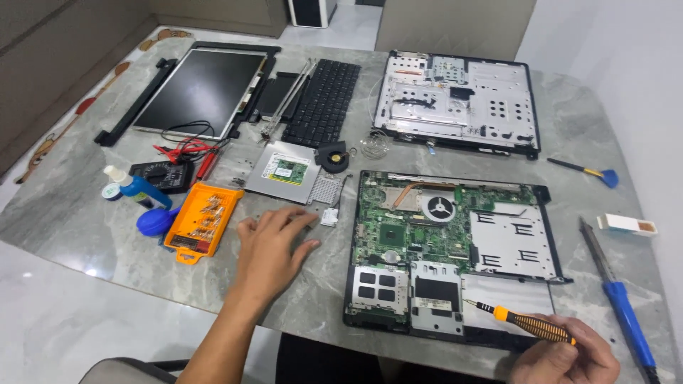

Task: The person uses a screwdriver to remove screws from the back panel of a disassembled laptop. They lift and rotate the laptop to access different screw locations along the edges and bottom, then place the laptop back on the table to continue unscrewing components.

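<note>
Right hand [565, 355] fingers clamped on orange screwdriver [530, 323], tip over laptop base [448, 249] front edge. Left hand [274, 245] flat on table [85, 213], fingers spread, holding nothing, between orange bit case [196, 220] and base.

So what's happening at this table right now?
A person is working on a taken-apart laptop spread over a grey marble table. The right hand holds an orange-and-black screwdriver, its tip over the lower edge of the open laptop base with its green board exposed. The left hand rests flat on the table beside an orange bit case. The screen panel, keyboard and metal cover lie apart.
</note>
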